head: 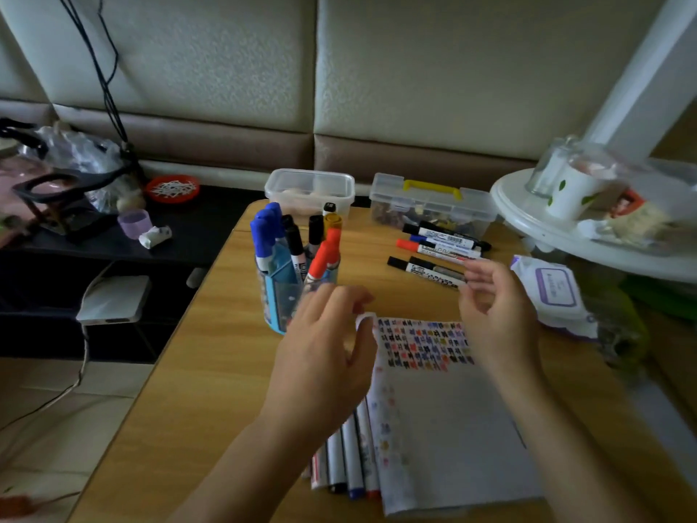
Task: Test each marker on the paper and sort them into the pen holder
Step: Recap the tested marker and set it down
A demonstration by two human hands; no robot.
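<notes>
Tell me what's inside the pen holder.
In the pen holder stand blue markers, black markers, red markers and a yellow-capped marker. Its wall and the left hand hide their lower ends.

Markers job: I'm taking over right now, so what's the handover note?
Left hand: at the paper's top-left corner; grip unclear.
Right hand: loosely curled, empty, beside the loose markers behind the paper.
Done: sorted markers stand in the pen holder; test marks fill the paper's top.
Left, probably: the loose markers, plus the edge markers along the paper's left side.
</notes>
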